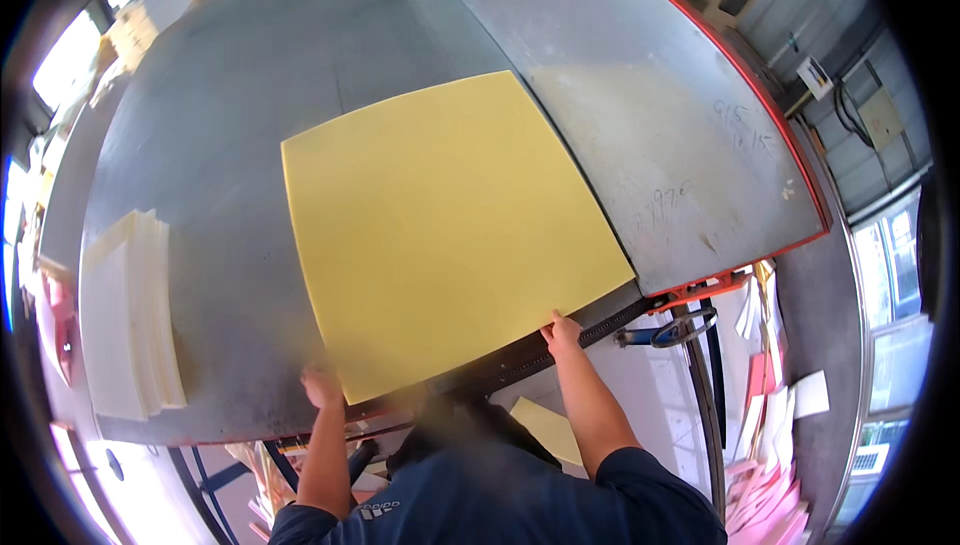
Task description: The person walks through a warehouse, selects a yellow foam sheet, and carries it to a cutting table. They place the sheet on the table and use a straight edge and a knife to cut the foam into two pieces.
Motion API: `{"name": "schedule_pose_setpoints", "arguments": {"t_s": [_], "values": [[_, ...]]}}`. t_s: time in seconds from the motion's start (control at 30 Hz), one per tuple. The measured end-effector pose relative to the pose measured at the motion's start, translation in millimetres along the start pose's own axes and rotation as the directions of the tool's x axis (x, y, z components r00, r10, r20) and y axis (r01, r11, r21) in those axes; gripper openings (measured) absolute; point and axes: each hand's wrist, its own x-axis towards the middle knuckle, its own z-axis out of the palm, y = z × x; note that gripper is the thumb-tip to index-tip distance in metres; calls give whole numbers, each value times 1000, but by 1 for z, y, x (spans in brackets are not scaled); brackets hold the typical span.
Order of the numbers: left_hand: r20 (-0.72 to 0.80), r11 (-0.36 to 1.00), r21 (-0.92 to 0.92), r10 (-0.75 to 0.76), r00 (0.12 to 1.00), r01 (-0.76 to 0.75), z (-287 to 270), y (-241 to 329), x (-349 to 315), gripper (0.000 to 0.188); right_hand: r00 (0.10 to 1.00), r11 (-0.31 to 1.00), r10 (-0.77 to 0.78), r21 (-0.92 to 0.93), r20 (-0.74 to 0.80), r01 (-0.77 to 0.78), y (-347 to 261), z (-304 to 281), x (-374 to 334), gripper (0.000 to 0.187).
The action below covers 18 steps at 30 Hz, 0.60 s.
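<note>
A large square yellow foam sheet (450, 235) lies flat on the grey metal table (230, 145), its right side along the raised metal edge. At the near edge of the sheet, my right hand (562, 332) is closed on it, thumb on top and the other fingers mostly out of sight below. My left hand (322, 387) is beside the sheet's near left corner, close to the table's front edge. A blurred patch in the picture smears its fingers, so their grip does not show.
Stacked white sheets (128, 315) lie at the table's left. A higher metal panel (690, 145) with a red rim runs along the right. A dark wheel-like ring (685, 327) sits below its near corner. Pink and white offcuts (775, 445) are heaped at lower right. A yellow piece (548, 429) lies below the table edge.
</note>
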Motion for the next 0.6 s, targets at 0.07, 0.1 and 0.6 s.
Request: {"name": "schedule_pose_setpoints", "arguments": {"t_s": [0.07,0.1,0.6], "values": [[-99,994,-61,89,991,-95,61,-72,70,52,1000,1000,-21,20,-12,21,-5,20,-13,11],[-1,989,-143,43,999,-43,83,-90,98,48,999,999,-24,35,-25,25,-5,24,-17,9],[308,864,-501,129,942,46,63,13,139,36,975,956,-173,-262,-143,131,-19,76,8,26]]}}
